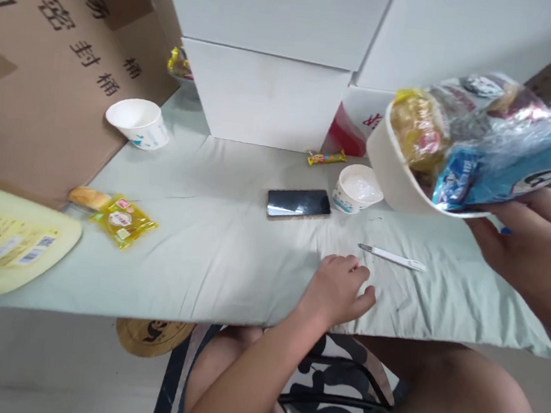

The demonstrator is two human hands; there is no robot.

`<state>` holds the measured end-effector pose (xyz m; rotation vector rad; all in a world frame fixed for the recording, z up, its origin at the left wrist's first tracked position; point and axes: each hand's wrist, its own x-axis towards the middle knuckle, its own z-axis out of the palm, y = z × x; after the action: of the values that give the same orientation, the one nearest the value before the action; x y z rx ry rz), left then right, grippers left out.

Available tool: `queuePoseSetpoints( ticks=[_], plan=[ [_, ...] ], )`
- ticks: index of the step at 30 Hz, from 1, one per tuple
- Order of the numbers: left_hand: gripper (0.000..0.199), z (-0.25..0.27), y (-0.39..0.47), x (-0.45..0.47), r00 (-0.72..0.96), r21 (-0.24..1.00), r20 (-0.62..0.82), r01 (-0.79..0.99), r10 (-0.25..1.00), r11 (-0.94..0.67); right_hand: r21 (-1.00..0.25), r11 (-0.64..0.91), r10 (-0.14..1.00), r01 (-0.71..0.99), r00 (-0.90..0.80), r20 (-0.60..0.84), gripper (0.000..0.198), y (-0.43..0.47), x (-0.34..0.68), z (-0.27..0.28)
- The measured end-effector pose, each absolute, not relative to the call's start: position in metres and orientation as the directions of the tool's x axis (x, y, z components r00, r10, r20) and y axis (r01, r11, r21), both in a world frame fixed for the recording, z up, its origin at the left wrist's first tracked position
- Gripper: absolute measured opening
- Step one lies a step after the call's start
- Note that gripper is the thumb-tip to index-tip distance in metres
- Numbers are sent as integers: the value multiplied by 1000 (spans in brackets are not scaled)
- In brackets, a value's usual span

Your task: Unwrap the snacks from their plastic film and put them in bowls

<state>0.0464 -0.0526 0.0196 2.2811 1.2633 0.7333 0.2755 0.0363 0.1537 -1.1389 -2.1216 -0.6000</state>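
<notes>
My right hand [544, 244] grips the rim of a white bowl [393, 173], holding it tilted above the right side of the table. Packaged snacks fill the bowl: a yellow-wrapped one [418, 130], a small dark blue packet [458, 177] and a light blue bag [533, 169] that sticks out past the rim. My left hand [338, 290] rests on the green cloth [220, 253], fingers loosely bent and thumb apart, with nothing in it. Just beyond it lies a white pen-like cutter [392, 256]. A black phone [299, 203] and a small paper cup [349, 198] holding clear plastic are farther back.
White boxes [268, 96] stand along the back. At left are a large cardboard box [34, 93], a paper cup [140, 125], a yellow snack packet [123, 221], a bread-like piece [88, 198] and a pale yellow bottle [7, 245]. A small yellow-wrapped stick [327, 158] lies by the boxes.
</notes>
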Motion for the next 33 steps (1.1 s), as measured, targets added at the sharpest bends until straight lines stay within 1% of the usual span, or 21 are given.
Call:
queuePoseSetpoints(
  ticks=[2,4,7,9,12,14,16,18,20,22,23,25,27,28,29,30,31,33],
  plan=[
    [18,17,-49,56,426,598,260,634,867,-490,53,431,630,901,-342,698,36,36,314,136],
    [14,15,-45,66,407,603,284,629,868,-491,37,386,690,922,-316,651,41,36,343,113],
    [9,13,-35,78,387,610,302,624,871,-489,8,361,773,933,-304,557,33,39,364,75],
    [8,12,-26,84,368,608,292,641,883,-468,-19,350,833,937,-302,464,28,42,364,54],
    [8,13,-17,89,342,609,278,660,898,-440,-49,327,874,944,-282,395,23,44,352,36],
    [8,13,-15,89,325,624,273,657,906,-424,-62,297,874,953,-245,420,22,39,341,39],
    [8,13,-14,87,306,635,261,660,916,-401,-88,287,853,954,-213,476,19,32,329,52],
    [8,13,-14,84,298,635,246,669,922,-386,-140,342,828,929,-227,512,19,30,312,72],
    [8,13,-14,81,307,635,241,667,921,-389,-201,428,819,881,-283,500,20,41,288,92],
    [9,14,-12,80,319,645,246,651,915,-400,-241,461,841,854,-334,426,21,68,259,107],
    [10,15,-11,80,324,652,247,642,913,-404,-240,477,854,845,-382,353,22,86,244,112],
    [10,15,-11,80,337,663,247,625,909,-412,-199,485,875,852,-470,120,25,126,214,113],
    [11,15,-11,81,348,673,253,607,903,-423,-139,490,846,860,-508,-159,27,163,188,105],
    [11,14,-11,81,348,679,259,598,901,-427,-123,492,828,862,-507,-240,22,178,177,98],
    [11,14,-11,81,344,685,266,589,900,-428,-112,484,827,868,-496,-265,16,190,167,90],
    [10,14,-12,81,339,691,271,583,901,-427,-108,478,833,871,-489,-258,12,198,158,81],
    [10,14,-12,80,333,697,272,579,903,-423,-109,476,843,873,-488,-225,16,203,151,73],
    [11,16,-12,79,324,706,263,577,909,-410,-114,481,856,869,-494,-150,32,206,141,59]
  ],
)
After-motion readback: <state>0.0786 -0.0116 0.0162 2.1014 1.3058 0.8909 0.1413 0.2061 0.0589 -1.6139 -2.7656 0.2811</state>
